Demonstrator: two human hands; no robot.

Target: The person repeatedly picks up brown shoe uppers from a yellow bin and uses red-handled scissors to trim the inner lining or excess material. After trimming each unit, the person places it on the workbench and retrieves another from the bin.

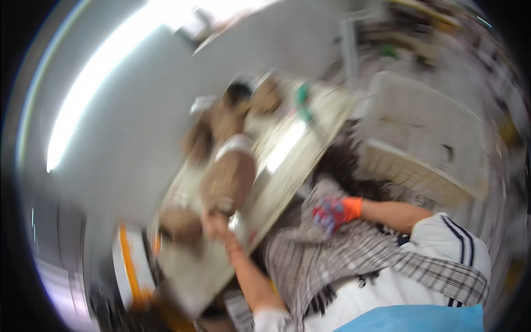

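Note:
My bare left hand is at the near end of a large, rounded brown object on a long pale table. It seems to touch that end, but blur smears the fingers. A small silvery thing shows beside this hand. My right hand wears a glove with an orange cuff and a mottled blue-red front. It is curled in front of my plaid apron, away from the table; whatever it may hold is hidden. Another brown rounded object lies left of my left hand.
More brown shapes with white and dark parts crowd the table's far end, near a green item. A large whitish crate stands to the right. At lower left is a white-and-orange box. A grey wall rises behind the table.

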